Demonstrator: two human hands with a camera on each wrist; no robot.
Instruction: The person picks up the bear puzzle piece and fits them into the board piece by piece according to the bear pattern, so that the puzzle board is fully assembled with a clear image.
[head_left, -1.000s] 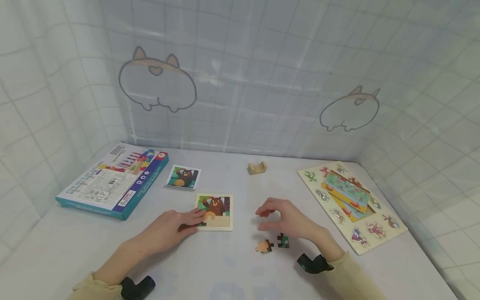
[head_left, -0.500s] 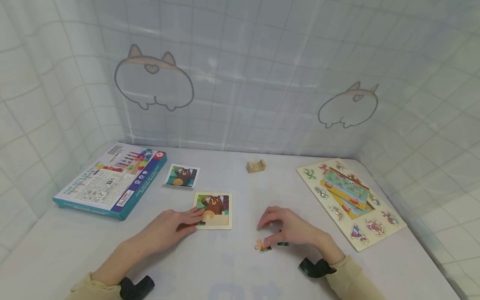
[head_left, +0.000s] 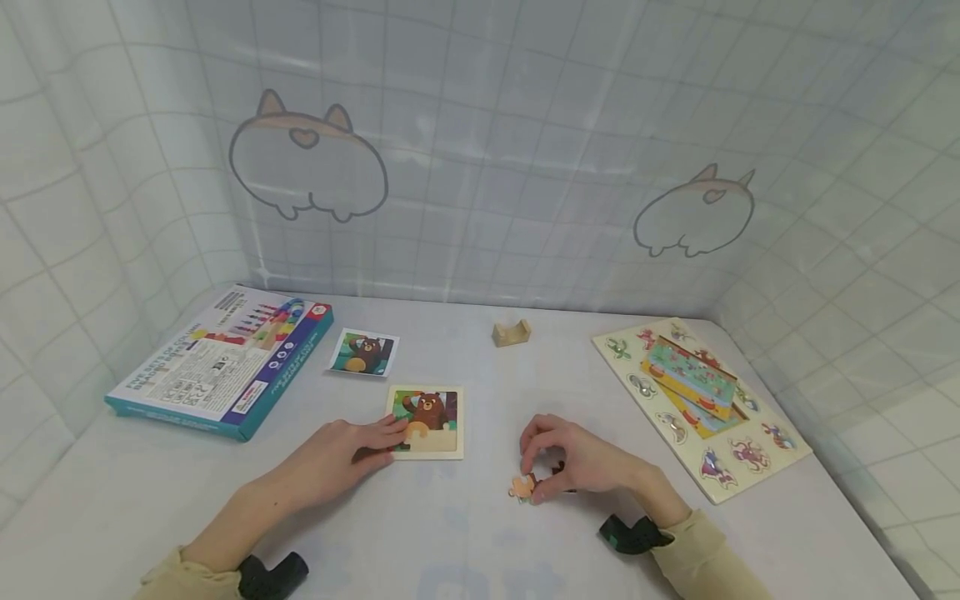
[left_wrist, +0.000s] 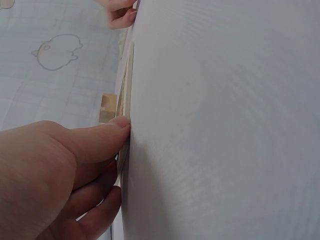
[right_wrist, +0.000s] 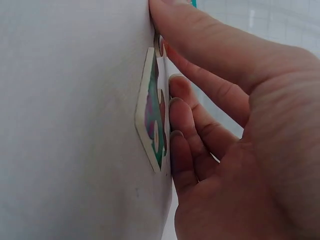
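A small wooden jigsaw board (head_left: pixel 450 456) with a bear picture lies at the table's middle; its lower right part shows bare wood. My left hand (head_left: pixel 341 454) rests on its left side, fingers stretched over the picture, and the thumb touches its edge in the left wrist view. To the right, my right hand (head_left: pixel 581 458) pinches an orange and brown puzzle piece (head_left: pixel 521 487) between thumb and fingers, low at the table. A second, green puzzle piece (right_wrist: pixel 153 122) lies under that palm, mostly hidden in the head view. The right hand's other fingers are curled.
Behind the board lies a bear picture card (head_left: pixel 365 353). A blue-edged box (head_left: pixel 225 358) is at the left, a small wooden block (head_left: pixel 512 333) at the back. On the right, a wooden peg board (head_left: pixel 712 479) bears two colourful cards (head_left: pixel 693 379). Grid-patterned curtains surround the table.
My right hand has come down and slightly toward me, from hovering above the loose pieces to pinching the orange one. My left hand stays on the jigsaw board.
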